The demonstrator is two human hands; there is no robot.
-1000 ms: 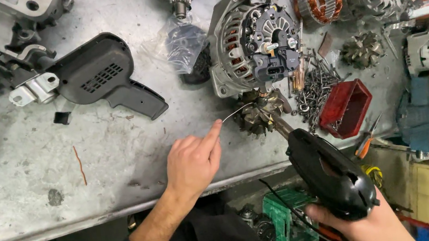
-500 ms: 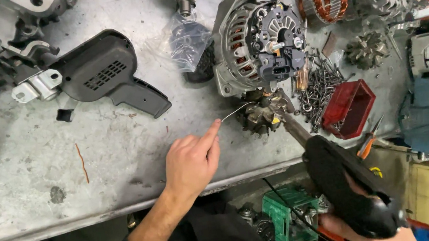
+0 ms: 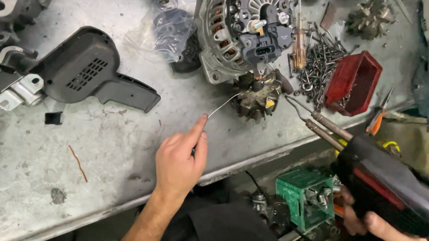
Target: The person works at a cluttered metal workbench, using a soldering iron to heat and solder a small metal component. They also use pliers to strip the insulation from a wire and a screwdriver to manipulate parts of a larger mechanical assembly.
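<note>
My left hand (image 3: 179,158) pinches a thin silver solder wire (image 3: 222,106) between thumb and forefinger; the wire's far end reaches a dark claw-pole rotor (image 3: 257,97) on the metal bench. My right hand (image 3: 371,222), low at the right, grips a black soldering gun (image 3: 397,184). Its two-pronged tip (image 3: 303,113) points up-left, a short way from the rotor and apart from it. Just behind the rotor sits a silver alternator (image 3: 242,18) with a black rear cover and plug.
A red tray (image 3: 353,82) and a heap of loose screws and nails (image 3: 318,61) lie right of the rotor. A black plastic tool housing (image 3: 85,71) lies at the left. More alternator parts crowd the back and right edge. A green part (image 3: 306,194) sits below the bench (image 3: 27,180) edge.
The soldering gun has drawn back down and to the right, its tip leaving the rotor. My left hand keeps the wire in about the same place.
</note>
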